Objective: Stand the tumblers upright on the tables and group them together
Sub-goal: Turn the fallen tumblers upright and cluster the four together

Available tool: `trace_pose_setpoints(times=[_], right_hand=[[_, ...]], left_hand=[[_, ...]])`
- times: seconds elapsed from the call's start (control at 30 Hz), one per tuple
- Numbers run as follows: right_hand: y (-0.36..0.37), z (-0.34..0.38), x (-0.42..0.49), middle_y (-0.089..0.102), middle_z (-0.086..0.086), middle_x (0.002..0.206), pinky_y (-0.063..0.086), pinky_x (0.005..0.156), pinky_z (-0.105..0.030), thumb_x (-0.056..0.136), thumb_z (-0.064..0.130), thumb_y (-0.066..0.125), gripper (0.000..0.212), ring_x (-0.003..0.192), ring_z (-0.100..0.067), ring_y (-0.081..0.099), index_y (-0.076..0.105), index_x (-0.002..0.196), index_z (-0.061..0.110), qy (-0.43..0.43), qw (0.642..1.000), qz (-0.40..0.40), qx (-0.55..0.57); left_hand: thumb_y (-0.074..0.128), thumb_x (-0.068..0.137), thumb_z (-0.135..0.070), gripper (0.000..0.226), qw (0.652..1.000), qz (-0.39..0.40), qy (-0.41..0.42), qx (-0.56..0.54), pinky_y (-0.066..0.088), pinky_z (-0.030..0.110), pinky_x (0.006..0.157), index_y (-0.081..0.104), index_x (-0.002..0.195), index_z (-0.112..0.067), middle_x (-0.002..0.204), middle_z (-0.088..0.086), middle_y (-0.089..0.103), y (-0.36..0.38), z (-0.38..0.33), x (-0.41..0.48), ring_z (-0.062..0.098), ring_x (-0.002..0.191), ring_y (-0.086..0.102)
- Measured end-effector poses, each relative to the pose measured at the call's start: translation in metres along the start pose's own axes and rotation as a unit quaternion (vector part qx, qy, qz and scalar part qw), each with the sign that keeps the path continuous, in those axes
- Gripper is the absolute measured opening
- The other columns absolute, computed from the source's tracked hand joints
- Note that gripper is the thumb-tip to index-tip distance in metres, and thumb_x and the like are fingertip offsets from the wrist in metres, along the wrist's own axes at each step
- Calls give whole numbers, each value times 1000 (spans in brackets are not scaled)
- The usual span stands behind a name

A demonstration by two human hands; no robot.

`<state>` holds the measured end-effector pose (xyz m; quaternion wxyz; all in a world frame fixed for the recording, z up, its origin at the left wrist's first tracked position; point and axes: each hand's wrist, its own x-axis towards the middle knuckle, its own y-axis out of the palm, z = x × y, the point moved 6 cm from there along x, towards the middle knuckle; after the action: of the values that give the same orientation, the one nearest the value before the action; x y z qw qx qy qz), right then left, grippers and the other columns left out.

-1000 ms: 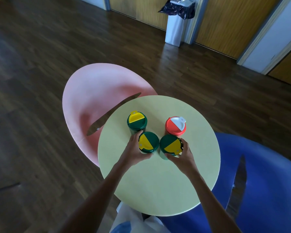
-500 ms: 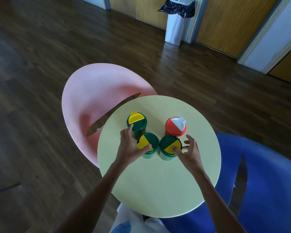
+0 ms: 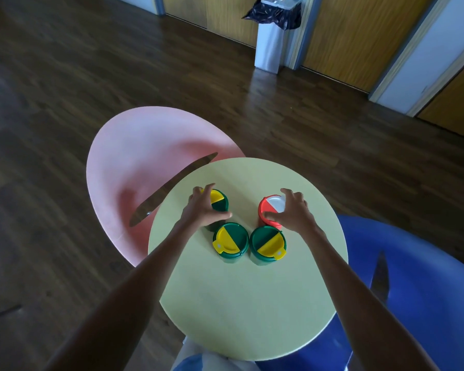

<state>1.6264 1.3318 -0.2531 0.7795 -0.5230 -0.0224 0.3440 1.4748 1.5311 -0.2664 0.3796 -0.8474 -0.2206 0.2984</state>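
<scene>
Four tumblers upright on the round tabletop [image 3: 247, 303], well in from its rim, bare room on the near side: near-left green tumbler [image 3: 231, 241] just beside near-right green tumbler [image 3: 268, 241], with far-left green tumbler [image 3: 220, 203] and red tumbler [image 3: 271, 207] behind, a gap between those two. Left hand [image 3: 201, 207] wrapped round the far-left green tumbler, hiding its body; right hand [image 3: 292, 212] clawed over the red tumbler's lid, thumb at its near rim, true grip impossible to tell. Pink shell [image 3: 134, 162] under the left edge, blue shell [image 3: 426, 290] cut off at right.

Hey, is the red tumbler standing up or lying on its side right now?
Upright. The red tumbler stands on the yellow table, its red and white lid facing up, with the right hand curled over it.
</scene>
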Motion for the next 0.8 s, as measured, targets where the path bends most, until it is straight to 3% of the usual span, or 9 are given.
trace_pose_setpoints(times=[0.2, 0.8], right_hand=[[13, -2, 4, 37, -14, 136, 50, 89, -43, 66, 52, 78, 97, 119, -35, 48, 23, 141, 24, 3, 999, 47, -17], [13, 9, 3, 43, -10, 130, 52, 78, -36, 62, 45, 81, 90, 112, -31, 51, 31, 133, 26, -19, 1000, 8, -16]], left_hand=[[80, 62, -52, 92, 998, -5, 6, 57, 53, 45, 87, 31, 137, -32, 132, 10, 39, -2, 0, 3, 30, 117, 50], [77, 61, -57, 86, 998, -30, 20, 54, 53, 39, 79, 38, 132, -31, 122, 7, 49, -1, -23, 4, 28, 106, 57]])
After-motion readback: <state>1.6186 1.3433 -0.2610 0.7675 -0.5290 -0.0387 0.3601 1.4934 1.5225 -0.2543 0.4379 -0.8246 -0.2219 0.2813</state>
